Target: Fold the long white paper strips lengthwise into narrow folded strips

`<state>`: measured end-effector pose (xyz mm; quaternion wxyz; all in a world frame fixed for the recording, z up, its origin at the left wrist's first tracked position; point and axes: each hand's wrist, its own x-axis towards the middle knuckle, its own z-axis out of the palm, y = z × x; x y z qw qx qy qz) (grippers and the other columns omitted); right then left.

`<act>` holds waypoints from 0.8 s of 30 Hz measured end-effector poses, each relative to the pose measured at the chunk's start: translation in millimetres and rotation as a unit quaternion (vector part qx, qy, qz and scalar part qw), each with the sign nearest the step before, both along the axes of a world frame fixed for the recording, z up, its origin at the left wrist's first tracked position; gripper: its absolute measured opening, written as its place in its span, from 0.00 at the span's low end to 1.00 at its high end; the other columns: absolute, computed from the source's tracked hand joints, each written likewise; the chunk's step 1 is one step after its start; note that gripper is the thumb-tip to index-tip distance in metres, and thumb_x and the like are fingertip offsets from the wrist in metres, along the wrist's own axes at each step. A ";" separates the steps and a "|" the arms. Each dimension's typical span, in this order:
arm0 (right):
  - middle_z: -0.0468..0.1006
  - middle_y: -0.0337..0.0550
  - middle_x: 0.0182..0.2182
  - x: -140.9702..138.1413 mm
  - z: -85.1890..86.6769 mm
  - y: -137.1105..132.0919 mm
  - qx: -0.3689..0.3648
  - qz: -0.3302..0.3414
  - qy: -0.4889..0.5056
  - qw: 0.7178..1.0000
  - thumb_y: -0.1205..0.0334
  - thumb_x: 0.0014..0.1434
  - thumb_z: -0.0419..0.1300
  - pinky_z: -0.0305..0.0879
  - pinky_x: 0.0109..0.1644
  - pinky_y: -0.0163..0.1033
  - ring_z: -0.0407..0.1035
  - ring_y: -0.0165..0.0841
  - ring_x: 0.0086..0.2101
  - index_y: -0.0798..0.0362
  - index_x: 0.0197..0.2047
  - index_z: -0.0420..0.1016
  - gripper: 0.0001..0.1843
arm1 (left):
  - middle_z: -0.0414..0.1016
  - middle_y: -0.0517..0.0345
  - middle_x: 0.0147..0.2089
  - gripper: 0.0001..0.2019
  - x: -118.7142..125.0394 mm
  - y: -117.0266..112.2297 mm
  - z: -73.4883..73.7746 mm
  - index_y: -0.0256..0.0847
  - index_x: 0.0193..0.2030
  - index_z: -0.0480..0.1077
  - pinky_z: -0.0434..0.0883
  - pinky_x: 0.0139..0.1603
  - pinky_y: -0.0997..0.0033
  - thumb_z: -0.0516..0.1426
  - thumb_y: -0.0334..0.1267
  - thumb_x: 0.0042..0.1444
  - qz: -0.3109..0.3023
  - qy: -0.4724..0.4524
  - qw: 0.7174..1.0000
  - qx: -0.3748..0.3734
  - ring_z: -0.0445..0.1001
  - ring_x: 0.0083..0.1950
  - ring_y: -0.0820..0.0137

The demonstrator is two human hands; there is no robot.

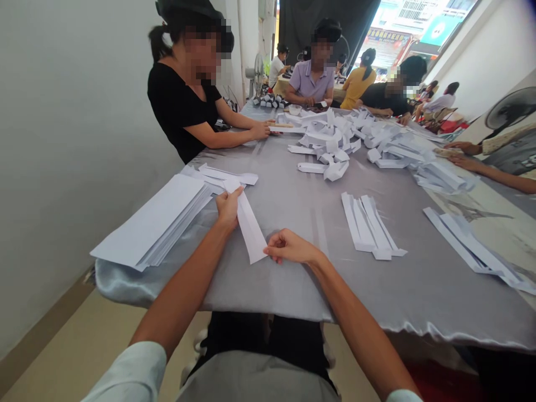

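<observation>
A folded strip of white paper (250, 229) slants between my two hands, just above the grey tablecloth. My left hand (229, 207) is closed round its upper left edge, thumb on top. The fingertips of my right hand (288, 246) pinch its lower right corner. Left of my left hand lies a thick stack of white paper sheets (154, 215). Several folded paper strips (209, 174) rest behind that stack, partly covered by my left hand and the held strip.
A large heap of folded white paper pieces (330, 137) covers the table's far middle. Paper strips (368, 226) lie to the right, with more strips (473, 245) farther right. People sit around the table (301, 290); one person in black (180, 106) works at the left. A fan (511, 107) stands at right.
</observation>
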<state>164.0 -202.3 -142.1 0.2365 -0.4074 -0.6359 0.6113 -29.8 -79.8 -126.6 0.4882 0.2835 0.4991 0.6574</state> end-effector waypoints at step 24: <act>0.75 0.36 0.21 26.9 19.8 0.6 -0.064 0.087 -0.065 0.992 0.50 0.58 0.71 0.52 0.22 0.29 0.67 0.24 0.20 0.55 0.28 0.78 0.18 | 0.69 0.61 0.28 0.12 -1.4 11.6 -6.4 0.38 0.31 0.74 0.64 0.27 0.74 0.71 0.38 0.42 0.078 -0.042 0.996 0.016 0.67 0.28 0.73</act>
